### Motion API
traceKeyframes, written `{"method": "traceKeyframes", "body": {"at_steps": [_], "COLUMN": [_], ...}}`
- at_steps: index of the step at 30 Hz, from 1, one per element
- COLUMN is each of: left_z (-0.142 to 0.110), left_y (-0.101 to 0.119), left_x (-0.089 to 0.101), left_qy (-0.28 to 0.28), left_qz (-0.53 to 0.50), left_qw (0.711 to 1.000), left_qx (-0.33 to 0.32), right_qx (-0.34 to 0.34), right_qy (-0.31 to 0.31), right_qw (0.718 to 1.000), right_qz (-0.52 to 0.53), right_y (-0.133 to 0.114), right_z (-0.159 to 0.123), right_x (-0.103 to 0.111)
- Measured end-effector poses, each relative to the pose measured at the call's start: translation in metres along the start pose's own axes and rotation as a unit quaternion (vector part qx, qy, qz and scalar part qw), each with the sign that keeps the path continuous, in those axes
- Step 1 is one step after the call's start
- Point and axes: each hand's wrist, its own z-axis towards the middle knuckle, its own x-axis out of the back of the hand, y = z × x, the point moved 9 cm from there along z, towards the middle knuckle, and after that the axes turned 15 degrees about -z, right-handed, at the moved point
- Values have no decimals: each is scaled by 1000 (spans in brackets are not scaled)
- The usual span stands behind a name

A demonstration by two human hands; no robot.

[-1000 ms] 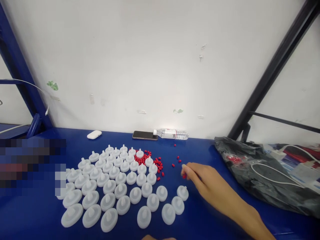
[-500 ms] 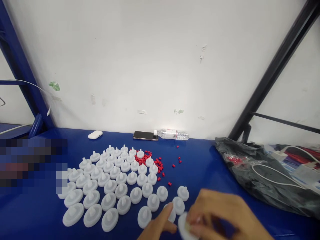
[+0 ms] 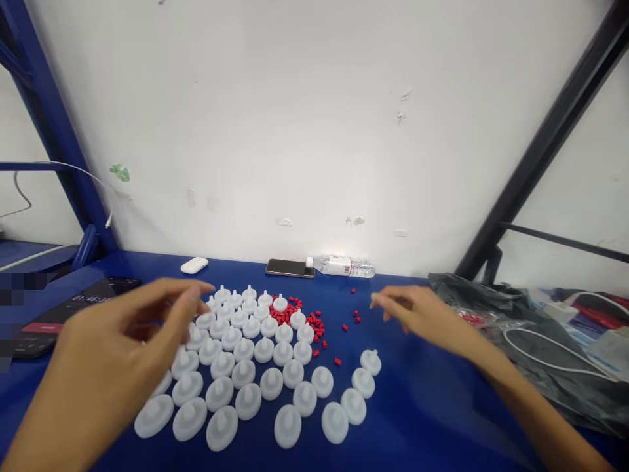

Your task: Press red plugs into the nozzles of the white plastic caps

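Observation:
Many white round plastic discs with a central nub (image 3: pixel 222 427) lie in loose rows on the blue table. My left hand (image 3: pixel 122 347) hovers over the left side of these rows, fingers bent and apart, with nothing seen in them. It hides some discs behind it. My right hand (image 3: pixel 417 314) is above the table to the right, its fingers loosely bent and apart, with nothing visible between them. Closest to its fingertips are a few scattered small red caps (image 3: pixel 357 320). A bigger heap of red caps (image 3: pixel 281 316) sits behind and among the discs. A short slanting row of discs (image 3: pixel 354 406) is at the right.
Along the wall lie a white case (image 3: pixel 194 265), a dark phone (image 3: pixel 289 268) and a water bottle (image 3: pixel 344 265). Another phone (image 3: pixel 73 308) showing a timer is at the left, partly behind my left hand. A black plastic bag (image 3: pixel 535 367) with cables covers the right side.
My right hand has let go of a white disc and moved up toward the scattered red caps. My left hand has swung from the front middle to the left. The view has shifted slightly.

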Motion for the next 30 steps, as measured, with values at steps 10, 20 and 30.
{"method": "traceKeyframes", "body": {"at_steps": [10, 20, 30], "left_z": [27, 20, 16], "left_y": [-66, -70, -98], "left_x": [13, 5, -17], "left_qy": [39, -26, -74], "left_qz": [69, 26, 96], "left_qw": [995, 997, 992], "left_qx": [68, -63, -46], "right_qx": [-106, -77, -100], "right_qy": [113, 177, 193], "right_qw": [970, 960, 963], "right_qz": [-186, -202, -157], "right_y": [94, 95, 108], "right_z": [93, 81, 83], "right_x": [-16, -57, -67]}}
